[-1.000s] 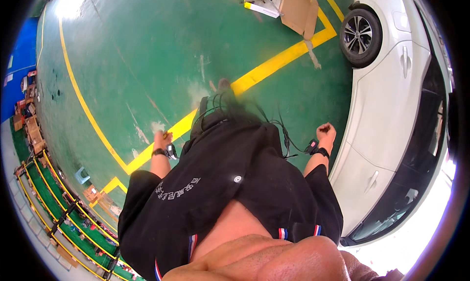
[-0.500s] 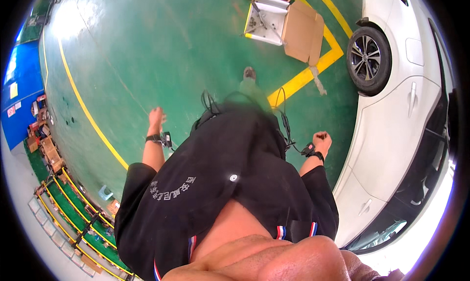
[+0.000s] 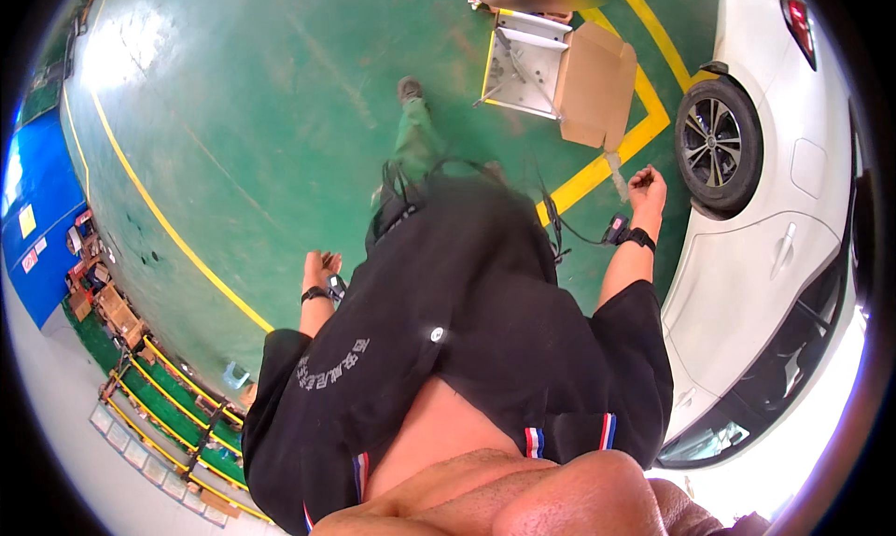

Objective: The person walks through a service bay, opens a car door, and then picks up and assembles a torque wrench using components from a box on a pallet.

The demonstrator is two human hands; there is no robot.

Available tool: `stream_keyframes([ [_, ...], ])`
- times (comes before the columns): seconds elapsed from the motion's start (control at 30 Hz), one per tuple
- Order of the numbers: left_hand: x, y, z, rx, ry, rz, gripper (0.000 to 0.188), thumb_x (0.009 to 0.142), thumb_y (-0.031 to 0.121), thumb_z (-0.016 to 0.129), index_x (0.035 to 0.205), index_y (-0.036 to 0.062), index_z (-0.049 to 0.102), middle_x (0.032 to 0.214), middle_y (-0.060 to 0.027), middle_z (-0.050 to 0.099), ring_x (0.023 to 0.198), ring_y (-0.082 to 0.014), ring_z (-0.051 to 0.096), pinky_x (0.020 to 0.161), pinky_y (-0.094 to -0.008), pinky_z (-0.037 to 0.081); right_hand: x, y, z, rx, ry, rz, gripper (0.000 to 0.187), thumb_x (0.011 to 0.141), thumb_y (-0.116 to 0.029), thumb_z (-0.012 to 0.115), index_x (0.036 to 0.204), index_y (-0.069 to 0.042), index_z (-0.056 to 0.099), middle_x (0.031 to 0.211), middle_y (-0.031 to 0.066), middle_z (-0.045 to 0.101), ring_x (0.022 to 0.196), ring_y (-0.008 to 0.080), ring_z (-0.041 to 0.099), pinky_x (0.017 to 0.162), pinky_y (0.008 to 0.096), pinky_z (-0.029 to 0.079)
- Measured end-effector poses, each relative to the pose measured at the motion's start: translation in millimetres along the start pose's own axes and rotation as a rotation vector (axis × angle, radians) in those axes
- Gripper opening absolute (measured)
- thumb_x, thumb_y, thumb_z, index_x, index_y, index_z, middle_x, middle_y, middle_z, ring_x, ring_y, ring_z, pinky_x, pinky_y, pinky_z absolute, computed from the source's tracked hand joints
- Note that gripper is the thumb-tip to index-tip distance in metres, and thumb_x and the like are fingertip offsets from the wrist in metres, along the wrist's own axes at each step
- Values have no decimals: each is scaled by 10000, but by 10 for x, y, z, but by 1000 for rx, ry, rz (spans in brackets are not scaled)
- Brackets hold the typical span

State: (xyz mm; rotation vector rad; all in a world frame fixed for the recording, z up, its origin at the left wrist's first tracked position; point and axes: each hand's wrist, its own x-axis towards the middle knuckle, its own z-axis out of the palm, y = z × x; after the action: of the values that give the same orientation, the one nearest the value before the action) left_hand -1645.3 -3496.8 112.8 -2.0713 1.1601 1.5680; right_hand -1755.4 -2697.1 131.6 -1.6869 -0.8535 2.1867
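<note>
My left hand [image 3: 322, 267] hangs at my left side over the green floor, its fingers loosely bent and a little apart, with nothing seen in it. On my right, between my body and the white car [image 3: 747, 265], my right hand [image 3: 646, 192] is held forward; its fingers are half curled but not closed, and no object shows in them. Each wrist wears a black strap with a small device, the left device [image 3: 336, 287] and the right device [image 3: 616, 228]. A black cable [image 3: 557, 223] dangles by my right side. One shoe [image 3: 410, 90] is stretched out ahead.
Ahead to the right, an open cardboard box [image 3: 597, 83] with a white inside holds metal parts. Behind it is a brown crate, partly blurred. Yellow floor lines [image 3: 644, 130] run beside the car's wheel [image 3: 719, 144]. At left are yellow railings [image 3: 177, 405] and assorted boxes [image 3: 117, 307].
I have stepped forward, with one foot now swung ahead on the left. My right arm has swung forward and its fingers have loosened; my left arm has swung back. The box and car appear lower in view.
</note>
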Motion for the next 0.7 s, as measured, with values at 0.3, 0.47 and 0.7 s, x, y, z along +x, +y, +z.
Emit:
stream_keyframes([
  [0.3,684,3323,1217,351,-164,223,206,881,163,478,935,-16,566,788,-110,591,728,-279,597,652,-386,521,-137,927,844,178,290,105,112,897,-71,442,825,-26,516,649,46,481,587,171,465,534,293,403],
  [0.47,-574,4632,2804,465,-202,561,327,906,181,469,1102,-68,544,1076,-155,612,985,-279,628,784,-361,528,-363,1104,1416,287,340,86,148,907,-53,476,761,-35,493,672,48,467,606,159,457,556,273,402],
  [0.7,-850,5392,3918,648,-269,565,413,918,222,471,1196,-82,505,1173,-169,581,1067,-321,596,875,-415,501,-161,1378,1998,451,402,166,113,892,-55,481,786,-33,515,667,37,484,598,149,466,541,278,406],
])
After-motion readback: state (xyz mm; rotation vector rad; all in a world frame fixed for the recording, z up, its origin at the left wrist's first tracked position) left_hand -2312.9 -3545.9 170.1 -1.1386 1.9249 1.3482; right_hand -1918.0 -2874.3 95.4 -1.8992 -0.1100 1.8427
